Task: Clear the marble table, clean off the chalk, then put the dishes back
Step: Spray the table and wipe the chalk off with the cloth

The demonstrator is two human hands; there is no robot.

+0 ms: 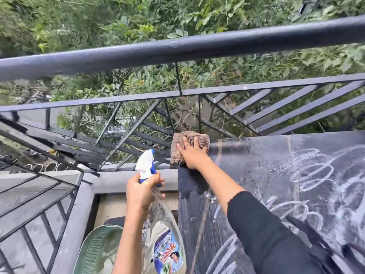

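Observation:
The dark marble table (pixel 256 175) fills the right half of the view, wet and streaked. White chalk scribbles (pixel 312 171) loop across its right side and near edge. My right hand (pixel 192 155) presses flat on a brown checked cloth (pixel 184 142) at the table's far left corner. My left hand (pixel 141 192) grips the neck of a clear spray bottle (pixel 164 240) with a white and blue nozzle, held off the table's left edge, nozzle pointing up and away. No dishes are in view.
A black metal balcony railing (pixel 177 46) runs across the back and down the left side, with dense green plants beyond. A green mesh basket (pixel 96 250) sits low at the bottom left, beside the table's edge.

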